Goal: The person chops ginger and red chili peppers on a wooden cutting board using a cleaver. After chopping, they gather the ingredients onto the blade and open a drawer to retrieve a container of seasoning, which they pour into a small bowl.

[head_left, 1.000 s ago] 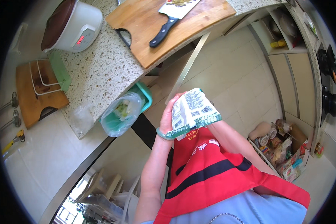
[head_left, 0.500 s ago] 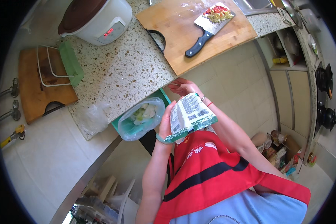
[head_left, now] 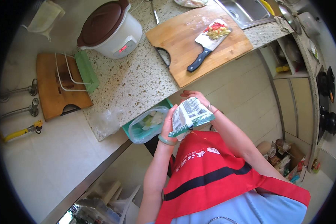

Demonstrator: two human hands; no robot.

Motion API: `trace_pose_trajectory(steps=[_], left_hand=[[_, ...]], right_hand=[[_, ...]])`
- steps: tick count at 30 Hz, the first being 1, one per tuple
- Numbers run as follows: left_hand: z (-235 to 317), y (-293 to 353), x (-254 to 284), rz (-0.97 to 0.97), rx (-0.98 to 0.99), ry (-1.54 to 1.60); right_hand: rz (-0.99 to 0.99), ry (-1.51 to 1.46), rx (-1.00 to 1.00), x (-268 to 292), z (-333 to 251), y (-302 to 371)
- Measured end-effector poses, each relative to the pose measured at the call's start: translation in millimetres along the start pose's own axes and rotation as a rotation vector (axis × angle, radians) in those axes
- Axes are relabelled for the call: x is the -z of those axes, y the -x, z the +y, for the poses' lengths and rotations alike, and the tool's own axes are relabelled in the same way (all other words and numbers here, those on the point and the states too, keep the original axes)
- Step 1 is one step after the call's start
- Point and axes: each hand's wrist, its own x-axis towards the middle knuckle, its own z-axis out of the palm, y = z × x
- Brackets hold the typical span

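Both hands, left hand (head_left: 169, 125) and right hand (head_left: 196, 98), grip the sealed-looking food packet (head_left: 189, 116) near the apron, while chopped veg already sits on the cleaver (head_left: 208, 43) on the far cutting board (head_left: 198, 41).

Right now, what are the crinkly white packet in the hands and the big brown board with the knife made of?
The white and green packet looks like thin plastic film: glossy and creased. The big brown cutting board looks like wood or bamboo: matt, with pale grain. The cleaver seems grey metal with a dark handle.

White-green packet (head_left: 190, 116) between both hands
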Motion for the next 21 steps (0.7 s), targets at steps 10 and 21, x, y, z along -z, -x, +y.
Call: trace_pose_trajectory(steps=[10, 21], left_hand=[[-84.5, -47.3, -86.5, -0.239, 0.117, -0.049], [-213.7, -93.3, -249.8, -0.368, -0.104, -0.89]], right_hand=[[-0.238, 0.528, 0.52, 107.9, -188.4, 174.6], [0.163, 0.198, 0.51, 241.9, -266.3, 253.0]])
